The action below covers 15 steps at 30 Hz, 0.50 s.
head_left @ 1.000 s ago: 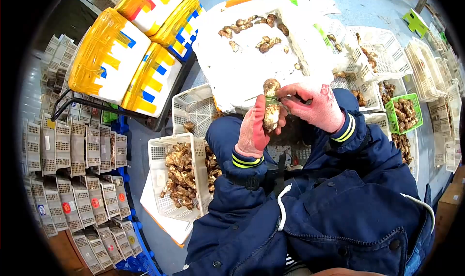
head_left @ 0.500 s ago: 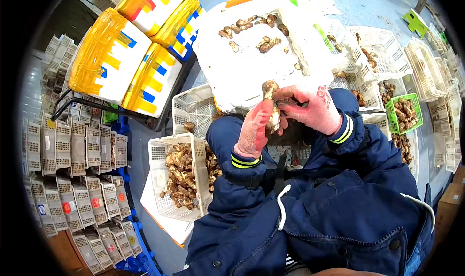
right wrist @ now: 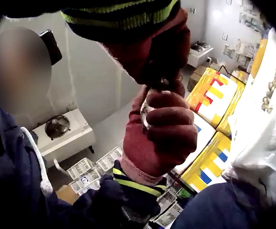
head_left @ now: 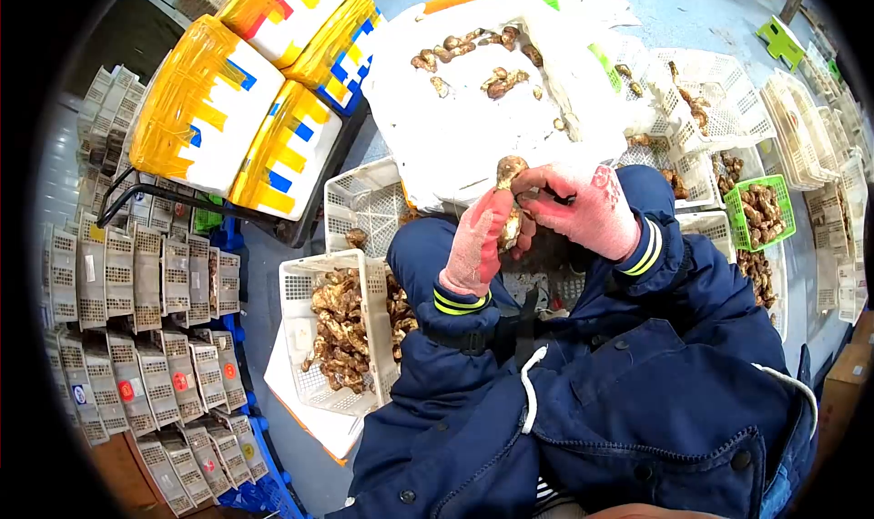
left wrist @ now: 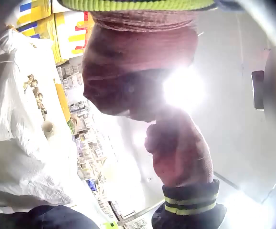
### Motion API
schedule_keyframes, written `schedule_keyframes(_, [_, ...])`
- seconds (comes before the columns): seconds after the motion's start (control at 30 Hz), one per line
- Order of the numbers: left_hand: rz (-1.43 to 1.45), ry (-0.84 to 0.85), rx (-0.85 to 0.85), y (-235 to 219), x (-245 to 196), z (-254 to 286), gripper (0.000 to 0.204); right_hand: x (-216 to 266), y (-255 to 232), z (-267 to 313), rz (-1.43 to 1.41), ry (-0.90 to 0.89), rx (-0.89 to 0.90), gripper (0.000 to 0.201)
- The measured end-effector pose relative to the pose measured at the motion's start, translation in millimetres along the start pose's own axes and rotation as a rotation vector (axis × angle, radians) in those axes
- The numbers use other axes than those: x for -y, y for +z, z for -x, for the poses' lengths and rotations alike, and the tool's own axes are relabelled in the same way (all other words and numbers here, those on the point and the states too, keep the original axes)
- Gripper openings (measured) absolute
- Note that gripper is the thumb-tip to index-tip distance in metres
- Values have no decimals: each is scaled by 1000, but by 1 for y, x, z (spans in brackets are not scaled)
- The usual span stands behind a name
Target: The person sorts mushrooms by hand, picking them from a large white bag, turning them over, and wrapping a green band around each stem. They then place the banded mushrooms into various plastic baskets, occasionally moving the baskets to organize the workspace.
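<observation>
The head view is bright and mostly sharp; the cream-and-brown, bulb-headed mushroom between the fingers stays readable. Beyond the fingers, the broad white plastic-looking sheet is so overexposed that its texture almost disappears. Far to the left of the fingers, stacked white perforated plastic crates bend with the wide lens, and black vignetting closes the corners. In the left wrist view, a round white light glare burns beside the fingers; the left hand in its pink fabric glove looks dull and hazy against it. The right wrist view is dimmer: the right hand in its matching glove sinks into shadow, nearly black toward the fingertips.
</observation>
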<state>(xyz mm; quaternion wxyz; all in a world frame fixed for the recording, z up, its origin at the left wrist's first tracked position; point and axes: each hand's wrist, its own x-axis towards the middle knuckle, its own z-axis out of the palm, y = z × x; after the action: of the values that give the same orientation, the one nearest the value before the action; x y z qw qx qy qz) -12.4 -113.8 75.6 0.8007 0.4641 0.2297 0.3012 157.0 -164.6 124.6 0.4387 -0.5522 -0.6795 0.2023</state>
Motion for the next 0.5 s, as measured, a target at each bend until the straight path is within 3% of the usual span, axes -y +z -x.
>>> schedule_keyframes(0.07, [22,82,-17,1,2,0,44,0,0,0,68,-77,-24,20])
schedule_keyframes(0.2, [-56,-2,-26,-1,3,2,46,4,-4,-1,106,-81,-6,19])
schedule_keyframes(0.5, [4,-9,-77,13,-4,3,44,5,-5,-2,-80,54,-67,14])
